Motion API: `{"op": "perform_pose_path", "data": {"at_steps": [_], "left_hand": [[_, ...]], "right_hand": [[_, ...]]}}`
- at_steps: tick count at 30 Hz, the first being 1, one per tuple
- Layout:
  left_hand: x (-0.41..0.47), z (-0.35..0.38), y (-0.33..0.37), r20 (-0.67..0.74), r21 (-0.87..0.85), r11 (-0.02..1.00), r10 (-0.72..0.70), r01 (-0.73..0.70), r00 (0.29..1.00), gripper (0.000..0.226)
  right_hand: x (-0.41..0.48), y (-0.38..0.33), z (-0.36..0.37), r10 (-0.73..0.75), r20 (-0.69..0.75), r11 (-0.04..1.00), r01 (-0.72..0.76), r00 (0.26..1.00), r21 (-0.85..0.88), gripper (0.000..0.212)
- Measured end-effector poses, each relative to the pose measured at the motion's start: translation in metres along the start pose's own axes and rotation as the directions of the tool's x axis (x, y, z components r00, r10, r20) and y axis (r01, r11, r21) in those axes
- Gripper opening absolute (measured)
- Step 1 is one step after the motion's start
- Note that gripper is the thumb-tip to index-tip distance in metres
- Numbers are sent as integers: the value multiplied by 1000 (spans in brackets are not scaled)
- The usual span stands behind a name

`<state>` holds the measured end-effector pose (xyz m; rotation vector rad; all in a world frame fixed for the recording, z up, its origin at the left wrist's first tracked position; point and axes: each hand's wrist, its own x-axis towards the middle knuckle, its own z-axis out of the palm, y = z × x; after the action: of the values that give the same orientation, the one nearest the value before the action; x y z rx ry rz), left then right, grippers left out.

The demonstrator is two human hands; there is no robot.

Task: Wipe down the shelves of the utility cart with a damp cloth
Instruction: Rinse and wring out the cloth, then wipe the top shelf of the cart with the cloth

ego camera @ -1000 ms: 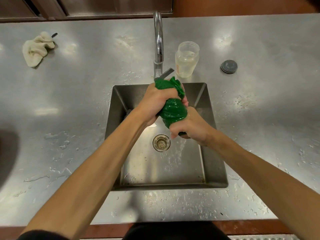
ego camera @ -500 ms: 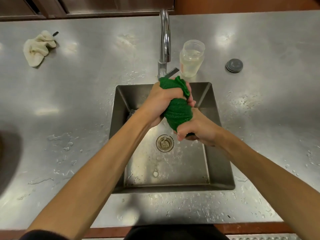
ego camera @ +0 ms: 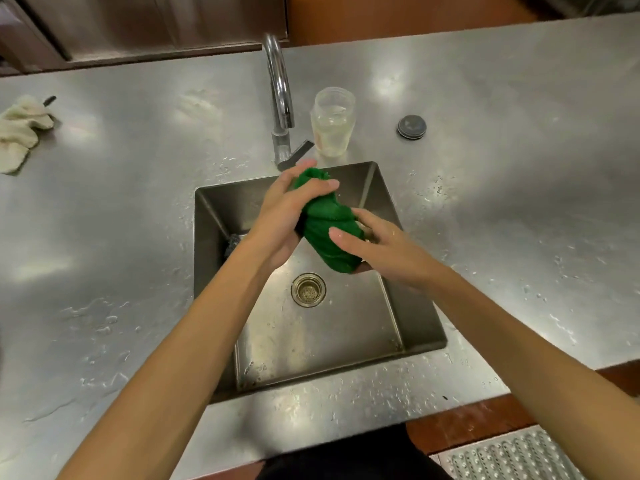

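Green cloth (ego camera: 329, 230): rolled, over sink (ego camera: 412, 317), axis far-left to near-right. My left hand (ego camera: 285, 211) grips the far end; right hand (ego camera: 379, 249) clasps the near.

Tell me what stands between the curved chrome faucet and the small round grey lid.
A lidless clear plastic jar stands on the steel counter between the curved chrome faucet and the small round grey lid; the head view shows it.

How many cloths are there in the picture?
2. The green cloth is gripped by the left hand and right hand above the sink. The cream cloth lies on the counter at the far left, partly cut off.
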<state>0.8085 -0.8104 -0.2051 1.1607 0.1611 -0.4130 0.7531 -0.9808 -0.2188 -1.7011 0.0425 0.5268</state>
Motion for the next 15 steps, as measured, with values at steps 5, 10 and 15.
{"op": "perform_pose_path", "data": {"at_steps": [5, 10, 15], "left_hand": [[-16, 30, 0, 76, 89, 995, 34, -41, 996, 56], [-40, 73, -2, 164, 148, 984, 70, -95, 984, 58], [-68, 119, -18, 273, 178, 971, 105, -157, 956, 60]], "right_hand": [[-33, -1, -14, -61, -221, 998, 52, 973, -48, 65], [-81, 4, -32, -158, -398, 987, 160, 904, -28, 56], [-143, 17, -49, -199, -519, 968, 251, 831, 30, 60]]}}
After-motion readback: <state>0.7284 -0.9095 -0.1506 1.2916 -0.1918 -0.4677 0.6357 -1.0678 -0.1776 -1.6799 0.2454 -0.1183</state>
